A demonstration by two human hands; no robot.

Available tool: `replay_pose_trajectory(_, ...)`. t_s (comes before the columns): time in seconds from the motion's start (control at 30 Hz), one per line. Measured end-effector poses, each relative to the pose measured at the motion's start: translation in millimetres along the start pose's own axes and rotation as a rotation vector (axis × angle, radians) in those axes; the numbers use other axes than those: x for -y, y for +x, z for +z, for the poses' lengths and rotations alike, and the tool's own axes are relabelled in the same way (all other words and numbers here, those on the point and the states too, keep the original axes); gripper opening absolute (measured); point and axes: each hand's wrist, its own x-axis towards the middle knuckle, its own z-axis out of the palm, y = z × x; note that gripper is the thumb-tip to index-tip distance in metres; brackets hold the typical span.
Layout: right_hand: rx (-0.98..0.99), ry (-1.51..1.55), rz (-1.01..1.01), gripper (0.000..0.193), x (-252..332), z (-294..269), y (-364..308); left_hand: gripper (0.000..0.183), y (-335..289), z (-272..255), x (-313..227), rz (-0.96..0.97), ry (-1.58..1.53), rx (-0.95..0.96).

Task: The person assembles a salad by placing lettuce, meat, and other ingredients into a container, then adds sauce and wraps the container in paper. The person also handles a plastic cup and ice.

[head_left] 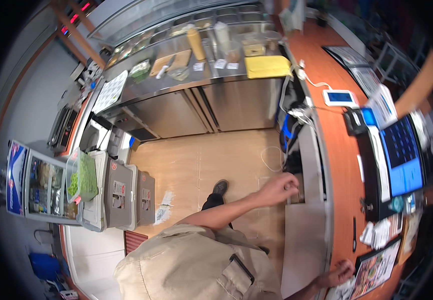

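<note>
My left arm reaches across my beige shirt (pixel 186 265) to the right. The left hand (pixel 279 188) is closed, fingers curled in toward the thumb; anything inside them cannot be made out. It hovers over the floor, close to the white cabinet side (pixel 304 225) under the wooden counter (pixel 344 210). At the lower right, my right hand (pixel 340 273) is over the counter edge, beside a printed menu (pixel 376 267). Its fingers are bent and blurred, so their grip is unclear. Crumpled white paper (pixel 375 233) and a black pen (pixel 354 235) lie beyond it.
A touchscreen till (pixel 401 155) and a white handheld device (pixel 340 97) stand on the counter. Ahead is a steel prep fridge (pixel 241 105) with bottles, a cutting board (pixel 171 63) and a yellow cloth (pixel 268 66). Grey bins (pixel 118 192) at left carry a tub of greens (pixel 81 176).
</note>
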Motion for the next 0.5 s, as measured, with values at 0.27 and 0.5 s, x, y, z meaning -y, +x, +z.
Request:
replay_pose_trajectory(0.27,1.133,0.034,0.215,0.019,59,396,-175,0.024,12,-610,197,-0.118,0.205,-1.255)
replay_pose_trajectory(0.5,1.396,-0.398,0.213,0.014,4,475,-255,0.043,48,-940,338,-0.488,-0.496,-1.600)
